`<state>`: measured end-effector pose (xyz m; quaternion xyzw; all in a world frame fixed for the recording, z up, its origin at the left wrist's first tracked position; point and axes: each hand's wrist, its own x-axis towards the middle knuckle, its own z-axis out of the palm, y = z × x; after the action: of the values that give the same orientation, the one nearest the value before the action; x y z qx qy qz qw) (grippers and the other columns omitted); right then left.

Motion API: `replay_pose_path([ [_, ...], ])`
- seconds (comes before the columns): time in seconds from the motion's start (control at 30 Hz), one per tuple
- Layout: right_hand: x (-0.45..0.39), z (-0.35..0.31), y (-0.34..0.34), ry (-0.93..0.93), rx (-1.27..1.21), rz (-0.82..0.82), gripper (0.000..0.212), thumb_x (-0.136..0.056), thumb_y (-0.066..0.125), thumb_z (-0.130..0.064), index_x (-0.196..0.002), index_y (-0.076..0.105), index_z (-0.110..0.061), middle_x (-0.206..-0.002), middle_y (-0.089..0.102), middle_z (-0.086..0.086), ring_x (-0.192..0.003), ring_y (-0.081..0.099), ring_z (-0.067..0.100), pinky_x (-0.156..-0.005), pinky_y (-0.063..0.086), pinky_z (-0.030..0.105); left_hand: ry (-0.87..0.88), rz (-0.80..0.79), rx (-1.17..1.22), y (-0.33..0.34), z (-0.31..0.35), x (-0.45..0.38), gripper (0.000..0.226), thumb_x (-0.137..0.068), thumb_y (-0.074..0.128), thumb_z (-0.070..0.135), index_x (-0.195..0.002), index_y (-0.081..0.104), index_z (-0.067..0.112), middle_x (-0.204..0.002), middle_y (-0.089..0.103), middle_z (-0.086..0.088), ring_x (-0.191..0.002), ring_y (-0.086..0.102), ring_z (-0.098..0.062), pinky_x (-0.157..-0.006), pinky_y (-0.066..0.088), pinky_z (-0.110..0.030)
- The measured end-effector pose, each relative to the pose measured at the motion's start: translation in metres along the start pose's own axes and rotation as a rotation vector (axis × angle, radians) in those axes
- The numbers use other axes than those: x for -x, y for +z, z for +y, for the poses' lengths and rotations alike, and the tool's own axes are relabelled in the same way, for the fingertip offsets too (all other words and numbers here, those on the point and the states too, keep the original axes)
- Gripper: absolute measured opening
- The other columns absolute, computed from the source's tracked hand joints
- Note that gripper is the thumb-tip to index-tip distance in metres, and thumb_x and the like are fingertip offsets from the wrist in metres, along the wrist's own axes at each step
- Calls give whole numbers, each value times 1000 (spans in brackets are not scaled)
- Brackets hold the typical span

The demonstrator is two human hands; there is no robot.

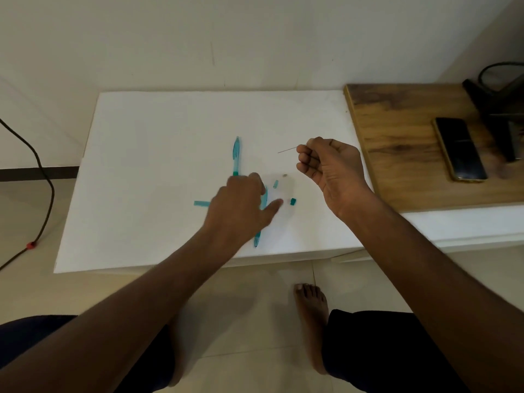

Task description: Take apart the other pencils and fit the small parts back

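Teal plastic pen parts lie scattered on the white table (147, 165), and everything sits around the person's left hand (241, 205). That hand hovers low over the table, palm down, its thumb stretched out to the right and its fingers bent over a teal pen barrel (259, 231) that runs out from under it toward the near edge; whether the grip has closed on the barrel I cannot tell. Just beyond the left hand lies a second translucent teal pen barrel (236, 154), pointing away. To the left of that hand a flat teal clip piece (202, 203) pokes out. Right of its thumb sit a small teal cap (293, 201) and a tiny teal tube (275, 184). Further right and higher, the right hand (329, 165) has its grip narrow, fingers curled, pinching a thin metal wire-like refill (287, 150) that points left. Well to the right, a dark phone (460, 150) rests on a wooden board (397, 154).
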<state>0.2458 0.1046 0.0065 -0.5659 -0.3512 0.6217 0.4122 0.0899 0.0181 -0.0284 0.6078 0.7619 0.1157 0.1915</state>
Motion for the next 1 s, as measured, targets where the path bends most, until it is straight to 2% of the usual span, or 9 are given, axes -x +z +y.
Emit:
replay_pose_path([
  [0.1,-1,1,-4,-2,18,12,8,-101,68,-9,-95,73,-6,-90,80,10,-77,75,15,-80,64,32,-66,-57,-84,6,9,-10,56,-89,66,69,-112,62,18,-95,70,1,-80,70,-19,-78,62,-33],
  [0.23,-2,-2,-6,4,-33,-2,7,-102,66,-9,-100,69,-2,-92,82,13,-77,77,17,-76,64,31,-101,-39,-17,7,9,-14,39,-94,69,55,-104,66,18,-82,65,4,-65,63,-15,-68,51,-26],
  [0.3,-3,-4,-5,-4,-72,-3,7,-104,64,-9,-101,65,-3,-93,82,15,-78,79,19,-74,64,30,-89,-48,-36,6,6,-13,36,-94,69,54,-102,66,19,-82,65,4,-63,61,-14,-66,48,-25],
  [0.53,1,-7,0,-21,-120,-27,8,-106,60,-9,-106,59,-1,-93,82,19,-83,82,27,-73,65,32,35,-85,-64,6,0,-5,31,-106,57,37,-117,63,9,-106,69,-6,-85,60,-14,-81,49,-26],
  [0.67,6,-9,2,-27,-118,-59,7,-107,57,-10,-106,57,-3,-93,82,19,-83,82,28,-72,65,33,65,-121,241,-10,-5,-9,23,-105,61,33,-117,62,13,-94,72,2,-82,68,-11,-79,55,-21],
  [0.77,8,-10,3,-68,-85,-88,9,-110,51,-13,-106,55,-5,-93,82,18,-85,82,31,-72,65,33,118,-21,549,-21,-9,-7,14,-104,63,25,-118,64,21,-90,74,12,-80,72,-2,-77,57,-13],
  [0.87,11,-12,4,-123,-45,-116,13,-113,47,-16,-107,54,-6,-94,82,17,-86,82,33,-72,66,33,128,54,747,-26,-12,-7,15,-104,65,23,-119,68,21,-97,76,10,-87,74,-5,-75,61,-18],
  [1.0,15,-13,6,-174,26,-143,18,-114,43,-18,-107,53,-5,-95,82,17,-87,82,34,-73,65,34,122,53,838,-29,-16,-8,15,-105,63,24,-119,69,24,-107,76,14,-95,73,-9,-77,60,-24],
])
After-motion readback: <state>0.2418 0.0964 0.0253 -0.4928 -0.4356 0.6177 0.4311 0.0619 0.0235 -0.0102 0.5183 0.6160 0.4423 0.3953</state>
